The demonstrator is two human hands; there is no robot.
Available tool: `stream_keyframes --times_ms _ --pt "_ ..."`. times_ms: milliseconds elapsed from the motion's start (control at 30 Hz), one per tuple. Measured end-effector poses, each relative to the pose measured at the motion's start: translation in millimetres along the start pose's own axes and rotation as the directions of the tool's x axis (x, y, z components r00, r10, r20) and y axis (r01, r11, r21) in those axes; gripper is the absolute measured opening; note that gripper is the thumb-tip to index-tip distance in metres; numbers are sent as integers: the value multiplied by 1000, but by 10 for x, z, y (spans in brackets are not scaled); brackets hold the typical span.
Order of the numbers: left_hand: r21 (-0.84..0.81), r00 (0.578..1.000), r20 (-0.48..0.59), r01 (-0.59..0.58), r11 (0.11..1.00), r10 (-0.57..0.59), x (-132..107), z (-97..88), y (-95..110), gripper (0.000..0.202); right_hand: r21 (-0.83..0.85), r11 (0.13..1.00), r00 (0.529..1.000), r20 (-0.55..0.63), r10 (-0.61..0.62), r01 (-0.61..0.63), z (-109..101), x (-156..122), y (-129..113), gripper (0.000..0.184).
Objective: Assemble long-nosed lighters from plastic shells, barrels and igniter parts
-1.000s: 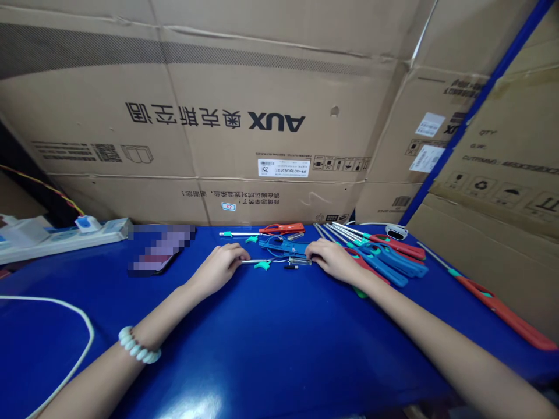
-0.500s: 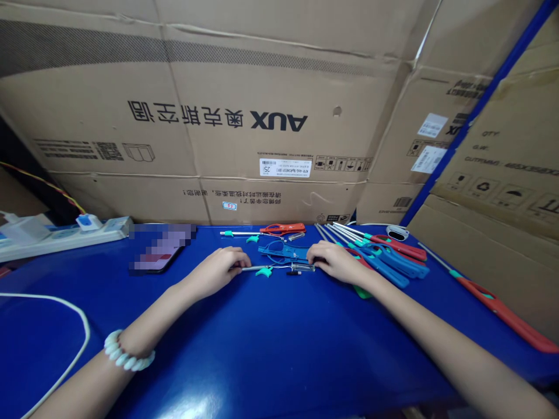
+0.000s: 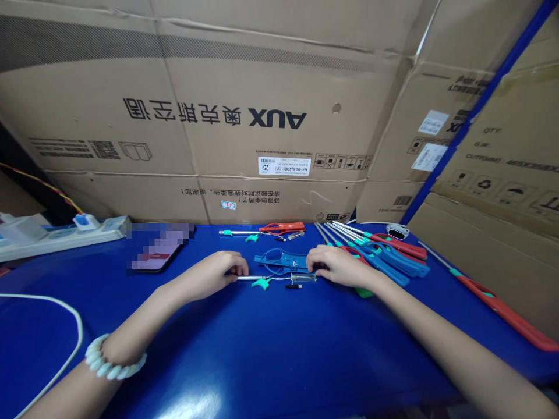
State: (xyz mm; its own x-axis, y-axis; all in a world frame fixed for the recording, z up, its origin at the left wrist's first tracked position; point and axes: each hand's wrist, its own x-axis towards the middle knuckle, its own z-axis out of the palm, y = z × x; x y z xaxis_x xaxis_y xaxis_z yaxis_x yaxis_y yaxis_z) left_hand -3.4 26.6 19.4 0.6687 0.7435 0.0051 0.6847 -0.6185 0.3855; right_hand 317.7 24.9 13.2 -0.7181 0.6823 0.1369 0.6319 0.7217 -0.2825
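My left hand (image 3: 225, 269) is closed, pinching the left end of a thin metal lighter tube (image 3: 253, 278). A green trigger (image 3: 261, 284) lies against this tube, and thin white wire runs right to a clear fuel tank (image 3: 303, 278). Just below the tank is a small black igniter piece (image 3: 294, 286). Behind these parts lies a blue lighter shell half (image 3: 283, 262), flat on the table. My right hand (image 3: 334, 265) is closed over the shell's right end, its thumb close to the tank. What lies under those fingers is partly hidden.
Behind lies a red lighter shell (image 3: 283, 227) with similar loose parts. Several assembled lighters (image 3: 388, 259) lie right of my right hand, and a red lighter (image 3: 498, 302) farther right. A phone (image 3: 163, 250) and a power strip (image 3: 65, 235) are left. Cardboard (image 3: 209, 145) walls the back.
Both hands have come slightly towards me. The blue shell, tube, trigger, tank and black piece have shifted the same way, while the red shell has stayed put.
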Motion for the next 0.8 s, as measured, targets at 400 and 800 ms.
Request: stream_keyframes --times_ms 400,800 --pt "-81 990 133 50 995 -39 -72 -74 43 26 47 998 995 93 -35 31 -43 -16 -147 21" --pt "-135 974 225 52 989 -21 -110 -121 55 30 78 995 987 146 -74 63 -82 -28 -268 23"
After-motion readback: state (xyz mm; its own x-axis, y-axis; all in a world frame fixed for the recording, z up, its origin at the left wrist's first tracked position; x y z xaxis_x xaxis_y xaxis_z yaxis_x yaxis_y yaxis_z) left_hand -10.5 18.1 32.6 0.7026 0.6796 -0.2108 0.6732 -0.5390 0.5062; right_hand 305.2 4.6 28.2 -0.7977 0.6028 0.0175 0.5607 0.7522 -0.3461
